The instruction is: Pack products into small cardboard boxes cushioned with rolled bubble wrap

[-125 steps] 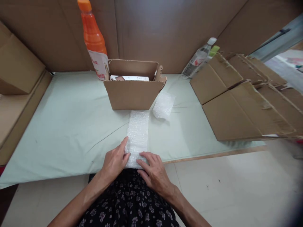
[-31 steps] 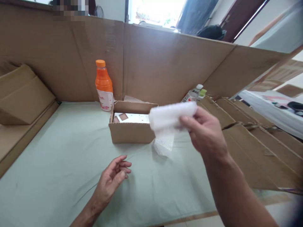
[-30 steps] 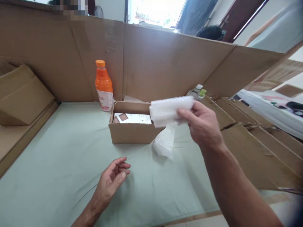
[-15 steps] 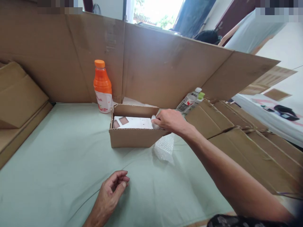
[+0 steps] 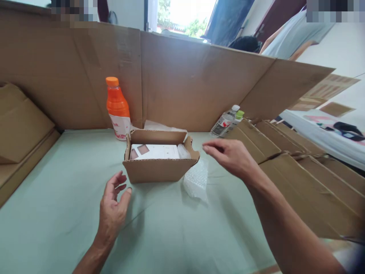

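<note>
Head view: left hand (image 5: pixel 114 201) open, right hand (image 5: pixel 229 155) loosely uncurled — orange bottle (image 5: pixel 118 108) behind the carton's (image 5: pixel 154 172) left end, bubble wrap (image 5: pixel 196 182) by its right.

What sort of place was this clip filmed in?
Probably an improvised indoor packing station: an open carton, loose bubble wrap lying near it, and a cardboard screen standing behind the cloth-covered surface.

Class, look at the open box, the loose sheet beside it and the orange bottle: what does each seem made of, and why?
Open box: matt brown corrugated cardboard, going by its rough, ridged cut edges. Loose sheet: clear, shiny plastic bubble wrap, since small bubbles dot it. Orange bottle: probably smooth plastic, judging by its moulded shape; glass can't be fully ruled out.
</note>
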The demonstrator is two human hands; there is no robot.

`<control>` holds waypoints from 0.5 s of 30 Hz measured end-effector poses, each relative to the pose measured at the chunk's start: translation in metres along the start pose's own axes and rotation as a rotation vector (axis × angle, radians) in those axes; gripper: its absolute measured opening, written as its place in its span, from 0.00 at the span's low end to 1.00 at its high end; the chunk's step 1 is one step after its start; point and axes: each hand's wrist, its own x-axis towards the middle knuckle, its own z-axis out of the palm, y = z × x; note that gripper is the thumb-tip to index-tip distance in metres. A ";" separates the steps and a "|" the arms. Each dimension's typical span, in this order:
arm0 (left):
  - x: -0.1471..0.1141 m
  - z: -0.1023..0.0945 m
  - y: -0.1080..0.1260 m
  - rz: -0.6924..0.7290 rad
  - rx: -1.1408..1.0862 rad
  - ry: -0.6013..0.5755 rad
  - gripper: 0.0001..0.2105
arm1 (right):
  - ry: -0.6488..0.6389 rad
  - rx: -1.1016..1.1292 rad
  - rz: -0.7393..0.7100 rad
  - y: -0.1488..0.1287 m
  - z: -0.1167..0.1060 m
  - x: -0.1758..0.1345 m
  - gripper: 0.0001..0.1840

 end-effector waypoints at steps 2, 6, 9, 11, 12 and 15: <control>0.014 0.008 -0.001 0.018 -0.042 -0.044 0.31 | -0.015 0.130 0.038 0.015 0.017 -0.020 0.20; 0.039 0.031 -0.006 0.026 -0.104 -0.136 0.28 | -0.097 0.365 0.060 0.017 0.081 -0.035 0.27; 0.039 0.051 -0.007 0.060 -0.133 -0.130 0.27 | -0.014 0.393 0.146 0.011 0.106 -0.042 0.20; 0.023 0.060 -0.005 0.075 -0.141 -0.167 0.28 | 0.048 0.389 0.224 0.012 0.101 -0.055 0.17; 0.011 0.062 -0.005 0.080 -0.142 -0.191 0.29 | 0.073 0.395 0.257 0.014 0.095 -0.064 0.17; -0.028 0.050 -0.002 0.074 -0.134 -0.196 0.31 | 0.105 0.409 0.309 0.013 0.082 -0.086 0.18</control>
